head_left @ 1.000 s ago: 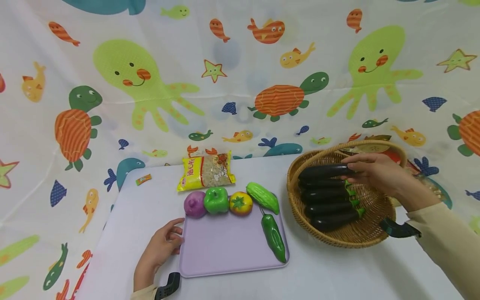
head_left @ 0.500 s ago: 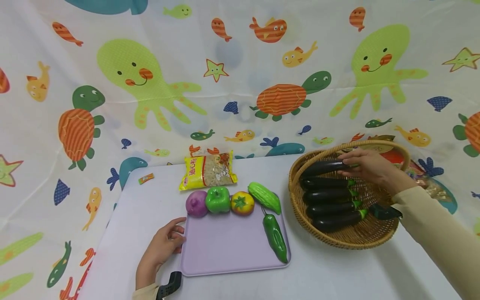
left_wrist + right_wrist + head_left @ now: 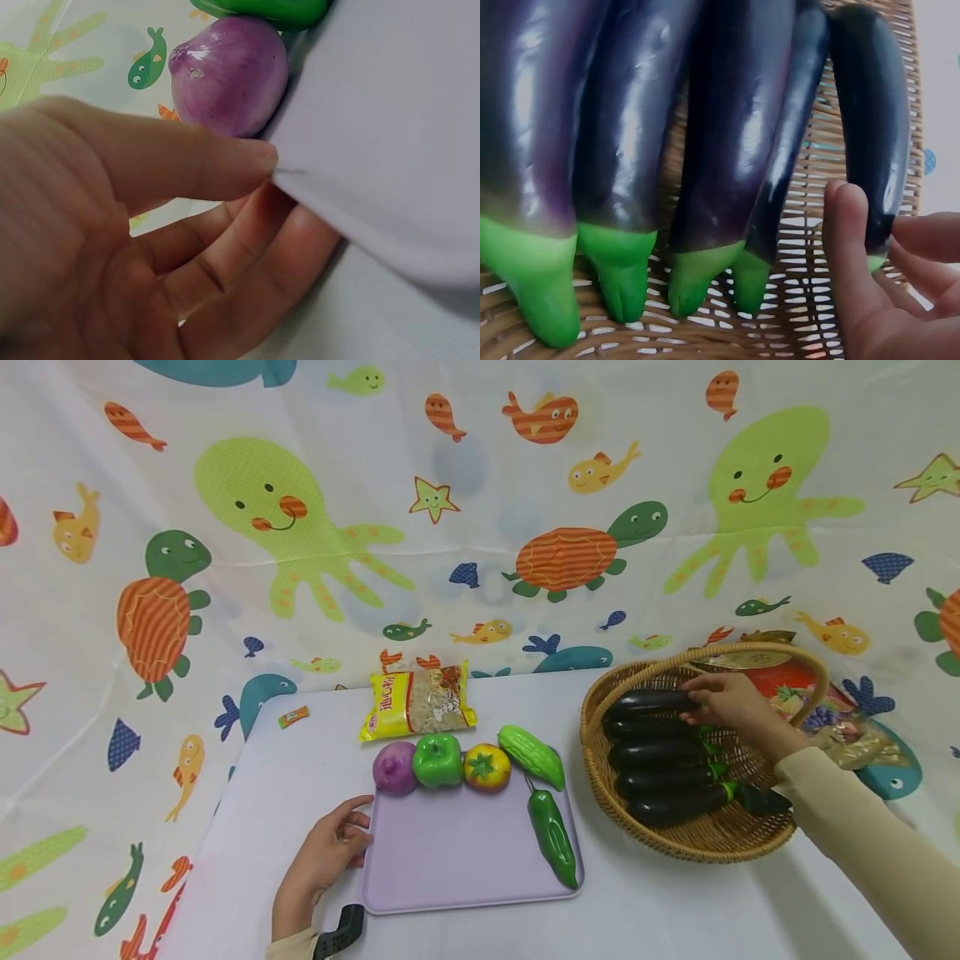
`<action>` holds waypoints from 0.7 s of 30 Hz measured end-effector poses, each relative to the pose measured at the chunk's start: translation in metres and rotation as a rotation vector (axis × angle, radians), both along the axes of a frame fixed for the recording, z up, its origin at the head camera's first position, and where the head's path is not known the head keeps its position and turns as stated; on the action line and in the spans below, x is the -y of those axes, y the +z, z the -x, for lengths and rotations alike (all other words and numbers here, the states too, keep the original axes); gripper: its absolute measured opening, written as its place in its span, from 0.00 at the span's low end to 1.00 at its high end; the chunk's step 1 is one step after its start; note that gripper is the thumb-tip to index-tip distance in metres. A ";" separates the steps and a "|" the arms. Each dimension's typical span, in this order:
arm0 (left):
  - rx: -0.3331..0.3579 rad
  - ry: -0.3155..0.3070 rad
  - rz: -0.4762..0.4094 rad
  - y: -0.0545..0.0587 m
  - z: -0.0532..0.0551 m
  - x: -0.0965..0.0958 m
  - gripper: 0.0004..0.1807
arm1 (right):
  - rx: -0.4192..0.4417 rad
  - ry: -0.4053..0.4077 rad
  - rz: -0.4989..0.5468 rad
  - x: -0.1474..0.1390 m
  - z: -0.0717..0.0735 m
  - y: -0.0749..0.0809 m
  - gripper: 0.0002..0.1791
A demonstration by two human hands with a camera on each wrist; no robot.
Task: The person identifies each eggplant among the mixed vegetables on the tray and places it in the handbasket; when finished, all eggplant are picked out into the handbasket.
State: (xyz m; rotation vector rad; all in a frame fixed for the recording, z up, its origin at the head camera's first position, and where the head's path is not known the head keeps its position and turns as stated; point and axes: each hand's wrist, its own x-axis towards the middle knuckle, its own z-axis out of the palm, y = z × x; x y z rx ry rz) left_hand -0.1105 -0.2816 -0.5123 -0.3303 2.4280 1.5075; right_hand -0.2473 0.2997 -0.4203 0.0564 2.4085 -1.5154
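My right hand (image 3: 731, 703) pinches an eggplant (image 3: 874, 112) near its green stem end, between thumb and fingers. This eggplant lies at the back of a row inside the wicker basket (image 3: 693, 847). Several more dark eggplants (image 3: 630, 127) lie side by side there, green stem ends to the right in the head view. My left hand (image 3: 322, 852) holds the left edge of a lilac tray (image 3: 465, 860), thumb at the rim and fingers under it. A purple onion (image 3: 229, 75) is just beyond that thumb.
Along the tray's back sit a green bell pepper (image 3: 437, 762) and a yellow-red fruit (image 3: 487, 767). A green bumpy gourd (image 3: 531, 755) and a long green pepper (image 3: 553, 839) lie at its right. Behind are a yellow food bag (image 3: 420, 702), a small packet (image 3: 293, 717) and a red package (image 3: 787, 681).
My right wrist and forearm have shifted slightly left over the basket's right side, the eggplant still in the hand. My left hand stays at the tray edge.
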 end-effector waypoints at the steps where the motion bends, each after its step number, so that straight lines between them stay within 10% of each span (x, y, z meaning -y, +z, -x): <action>1: -0.001 0.000 0.001 0.000 0.000 0.000 0.32 | -0.003 0.000 -0.015 0.001 -0.001 0.000 0.24; 21: 0.005 0.005 0.026 0.002 -0.003 0.000 0.33 | -0.149 0.113 -0.297 0.001 -0.004 0.000 0.21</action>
